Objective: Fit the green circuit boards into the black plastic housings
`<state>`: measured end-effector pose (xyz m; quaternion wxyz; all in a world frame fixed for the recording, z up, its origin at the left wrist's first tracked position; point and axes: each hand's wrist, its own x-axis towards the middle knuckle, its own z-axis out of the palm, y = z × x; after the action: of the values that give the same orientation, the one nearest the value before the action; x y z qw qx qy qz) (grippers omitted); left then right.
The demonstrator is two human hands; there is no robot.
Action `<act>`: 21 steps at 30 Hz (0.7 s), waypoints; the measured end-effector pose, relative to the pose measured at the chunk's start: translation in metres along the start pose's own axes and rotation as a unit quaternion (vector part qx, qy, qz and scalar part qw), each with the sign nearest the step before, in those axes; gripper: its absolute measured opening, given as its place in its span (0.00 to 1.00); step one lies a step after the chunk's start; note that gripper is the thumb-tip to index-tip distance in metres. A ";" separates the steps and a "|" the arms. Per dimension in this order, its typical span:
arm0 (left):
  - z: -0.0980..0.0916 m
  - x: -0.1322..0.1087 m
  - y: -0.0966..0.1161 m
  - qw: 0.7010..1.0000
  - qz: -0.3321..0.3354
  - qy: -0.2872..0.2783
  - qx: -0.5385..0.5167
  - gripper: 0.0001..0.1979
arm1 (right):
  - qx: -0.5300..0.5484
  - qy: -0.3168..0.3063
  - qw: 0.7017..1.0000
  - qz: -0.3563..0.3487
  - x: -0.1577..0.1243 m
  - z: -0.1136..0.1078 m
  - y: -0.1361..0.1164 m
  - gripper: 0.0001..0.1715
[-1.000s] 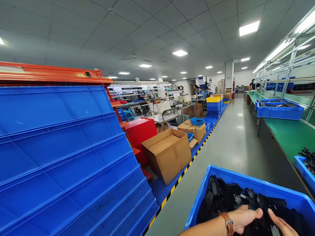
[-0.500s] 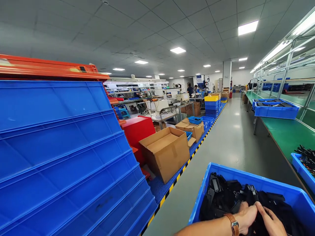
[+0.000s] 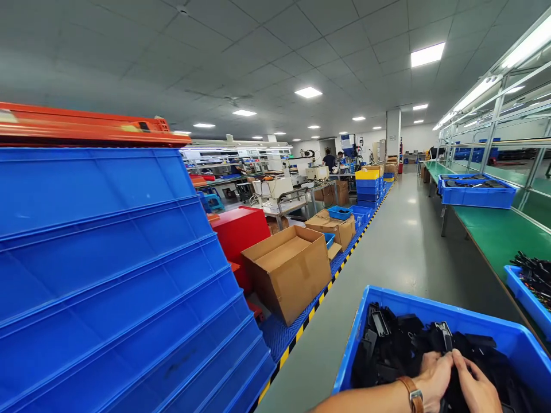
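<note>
In the head view, a blue bin (image 3: 434,301) at the lower right is filled with black plastic parts (image 3: 400,332), some with rectangular frame-like openings. Over the bin, my left hand (image 3: 435,376), with a brown-strapped watch at its wrist, is closed, its fingers partly hidden. Right beside it, my right hand (image 3: 476,387) is closed too, thumb near the left thumb. Both hands pinch a narrow black plastic part (image 3: 447,342) that points away from me; its lower end is covered by the fingers.
Stacked blue crates (image 3: 107,241) topped by orange plastic (image 3: 86,126) rise at the left. Beyond stands an open cardboard box (image 3: 297,281) beside a yellow-black floor stripe. At the right, a green workbench (image 3: 486,221) carries blue bins (image 3: 477,197) and a bin of black cables (image 3: 527,289).
The view has shifted slightly, so the surroundings sit a little lower and further left. Both hands stay together on the black plastic part above the bin, with little change in their grip.
</note>
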<state>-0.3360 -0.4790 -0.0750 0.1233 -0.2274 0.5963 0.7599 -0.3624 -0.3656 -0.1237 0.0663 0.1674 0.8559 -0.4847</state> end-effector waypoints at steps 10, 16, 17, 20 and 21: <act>0.010 -0.017 0.035 0.990 0.127 -0.067 0.011 0.21 | 0.100 0.106 0.982 -0.115 -0.065 -0.024 -0.075 0.32; 0.006 -0.029 0.058 0.978 0.188 -0.079 0.045 0.21 | 0.128 0.152 0.972 -0.123 -0.079 -0.037 -0.094 0.25; 0.006 -0.033 0.060 0.977 0.195 -0.076 0.049 0.22 | 0.132 0.155 0.971 -0.128 -0.084 -0.039 -0.096 0.25; 0.009 -0.042 0.064 0.974 0.210 -0.067 0.057 0.22 | 0.140 0.162 0.967 -0.141 -0.094 -0.045 -0.101 0.22; 0.011 -0.045 0.065 0.973 0.213 -0.064 0.059 0.22 | 0.142 0.165 0.966 -0.143 -0.097 -0.048 -0.102 0.22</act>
<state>-0.3292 -0.4815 0.0043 0.0095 -0.0377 0.6656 0.7453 -0.3055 -0.3951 0.0104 -0.1704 0.1293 0.7927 -0.5709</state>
